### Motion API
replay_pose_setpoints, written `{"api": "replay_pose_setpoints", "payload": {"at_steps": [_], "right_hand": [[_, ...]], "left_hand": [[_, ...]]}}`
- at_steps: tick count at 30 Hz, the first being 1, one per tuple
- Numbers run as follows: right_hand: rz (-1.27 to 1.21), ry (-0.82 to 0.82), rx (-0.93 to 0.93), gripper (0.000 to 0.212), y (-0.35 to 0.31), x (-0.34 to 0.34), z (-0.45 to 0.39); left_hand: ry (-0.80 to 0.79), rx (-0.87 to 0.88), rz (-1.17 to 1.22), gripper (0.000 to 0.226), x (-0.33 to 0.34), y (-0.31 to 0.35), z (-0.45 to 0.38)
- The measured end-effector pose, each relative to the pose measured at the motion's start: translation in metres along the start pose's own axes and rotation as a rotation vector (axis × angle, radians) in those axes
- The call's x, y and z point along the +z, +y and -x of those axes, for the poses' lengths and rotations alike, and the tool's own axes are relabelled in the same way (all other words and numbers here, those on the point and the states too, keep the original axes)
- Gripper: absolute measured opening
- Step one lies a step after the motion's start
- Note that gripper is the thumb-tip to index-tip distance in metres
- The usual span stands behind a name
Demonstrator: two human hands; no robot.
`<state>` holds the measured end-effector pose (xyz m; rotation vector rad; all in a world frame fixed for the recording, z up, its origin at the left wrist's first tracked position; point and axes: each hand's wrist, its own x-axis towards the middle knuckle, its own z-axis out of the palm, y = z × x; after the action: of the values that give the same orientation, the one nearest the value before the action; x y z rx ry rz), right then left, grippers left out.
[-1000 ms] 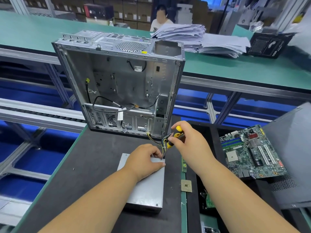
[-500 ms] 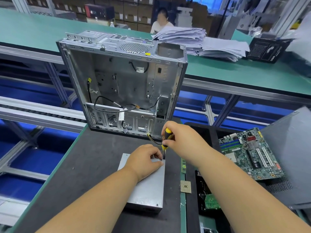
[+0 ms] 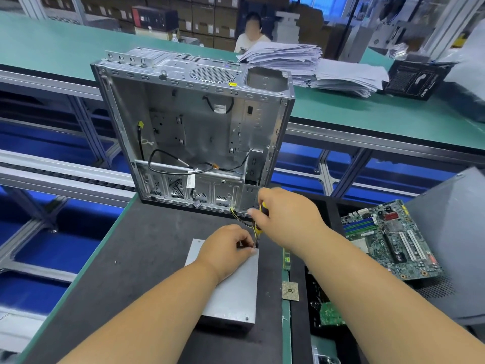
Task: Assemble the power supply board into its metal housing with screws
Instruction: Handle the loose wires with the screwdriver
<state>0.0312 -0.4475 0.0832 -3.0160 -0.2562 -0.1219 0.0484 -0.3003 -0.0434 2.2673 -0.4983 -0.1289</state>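
Screwdriver [image 3: 260, 218] swung from slanted to near upright since a second ago, right hand [image 3: 287, 219] gripping its handle. Left hand [image 3: 227, 248] pinches at far corner of metal housing [image 3: 231, 290], flat on table [image 3: 147, 258]. Housing looks rigid, slick; steady by edges.

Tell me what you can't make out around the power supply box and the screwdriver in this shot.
- Screwdriver tip and any screw: head view, hidden behind the left hand fingers.
- Power supply box far corner: covered by the left hand.
- Screwdriver handle: mostly wrapped by the right hand.
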Motion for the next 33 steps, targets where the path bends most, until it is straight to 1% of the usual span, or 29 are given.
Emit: {"api": "replay_pose_setpoints", "payload": {"at_steps": [2,4,7,10,13,15,17,18,21,24,27,29,31,33], "right_hand": [[-0.149,-0.067,-0.045,0.016,0.002,-0.009,-0.001],[-0.186,-0.135,-0.130,0.014,0.005,-0.017,-0.001],[-0.043,-0.185,-0.180,0.015,0.005,-0.025,-0.004],[0.108,-0.212,-0.168,0.027,0.000,-0.022,-0.008],[0.174,-0.137,-0.148,0.033,0.000,-0.012,-0.007],[0.122,-0.114,-0.115,0.027,0.002,-0.011,-0.007],[0.024,-0.149,-0.098,0.011,0.004,-0.015,-0.008],[-0.013,-0.182,-0.102,0.007,0.005,-0.018,-0.008],[-0.042,-0.243,-0.117,0.010,0.004,-0.022,-0.009],[0.030,-0.242,-0.092,0.020,0.002,-0.023,-0.012],[0.177,-0.192,-0.055,0.028,-0.002,-0.019,-0.015],[0.263,-0.152,0.004,0.036,-0.004,-0.013,-0.016],[0.253,-0.123,0.081,0.045,-0.004,-0.009,-0.013],[0.196,-0.103,0.097,0.043,-0.002,-0.008,-0.011]], "left_hand": [[0.011,0.011,0.001,0.019,0.000,0.000,0.000],[0.015,0.016,-0.002,0.017,0.000,-0.001,0.000],[0.019,0.031,-0.017,0.011,0.000,-0.001,0.000],[0.023,0.037,-0.024,0.008,0.001,-0.002,0.001],[0.018,0.055,-0.038,0.011,0.001,-0.003,0.002],[0.017,0.069,-0.041,0.012,0.001,-0.003,0.003],[0.016,0.078,-0.047,0.012,0.000,-0.004,0.003],[0.014,0.079,-0.052,0.012,0.000,-0.004,0.003],[0.011,0.078,-0.054,0.012,0.000,-0.004,0.003],[0.005,0.083,-0.054,0.012,0.000,-0.004,0.003],[0.002,0.079,-0.056,0.013,0.000,-0.004,0.002],[0.002,0.076,-0.059,0.012,0.000,-0.005,0.002],[0.002,0.074,-0.056,0.011,0.001,-0.005,0.002],[0.007,0.076,-0.050,0.011,0.001,-0.005,0.002]]}}
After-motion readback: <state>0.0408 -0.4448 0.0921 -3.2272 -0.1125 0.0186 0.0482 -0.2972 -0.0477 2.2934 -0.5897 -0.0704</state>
